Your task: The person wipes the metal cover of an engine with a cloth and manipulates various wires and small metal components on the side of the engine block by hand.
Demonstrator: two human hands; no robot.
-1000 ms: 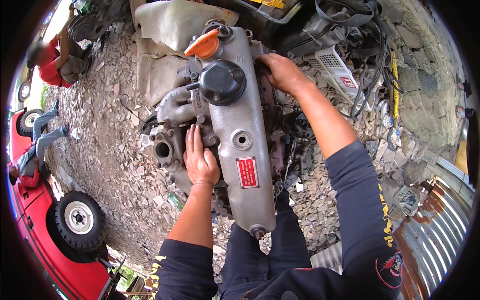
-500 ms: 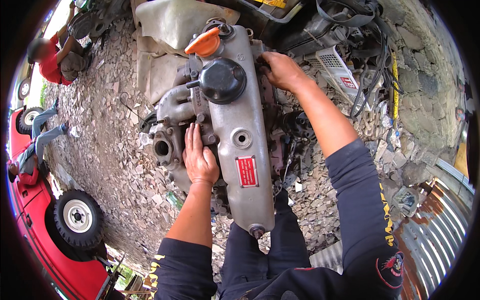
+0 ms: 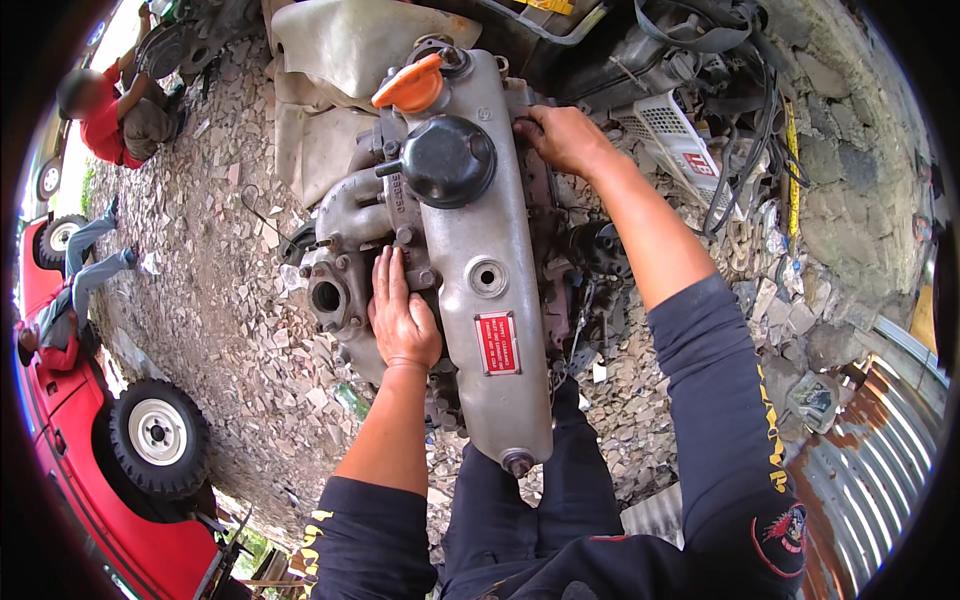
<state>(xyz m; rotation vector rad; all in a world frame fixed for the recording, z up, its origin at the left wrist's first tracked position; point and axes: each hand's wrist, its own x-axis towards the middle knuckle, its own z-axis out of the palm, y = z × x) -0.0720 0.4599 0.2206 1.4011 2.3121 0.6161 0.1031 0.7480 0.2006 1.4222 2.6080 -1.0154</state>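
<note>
An engine (image 3: 500, 220) stands upright in front of my legs, its long grey metal valve cover running away from me. On the cover sit a black round cap (image 3: 448, 160), an orange piece (image 3: 410, 86) at the far end and a red label plate (image 3: 497, 343). My left hand (image 3: 404, 318) lies flat, fingers stretched forward, against the engine's left side beside the grey manifold (image 3: 352, 210). At the far right side, my right hand (image 3: 565, 138) grips the engine's edge with bent fingers; their tips are partly hidden.
Broken stone covers the ground. A white plastic crate (image 3: 680, 150) with black cables lies right, by a stone wall (image 3: 850, 130). Rusty corrugated sheet (image 3: 870, 480) is at lower right. A red vehicle (image 3: 120, 510) and two people, one crouching (image 3: 110, 120), are at left.
The engine appears very slightly shifted to the right in view. Both hands keep their places on it.
</note>
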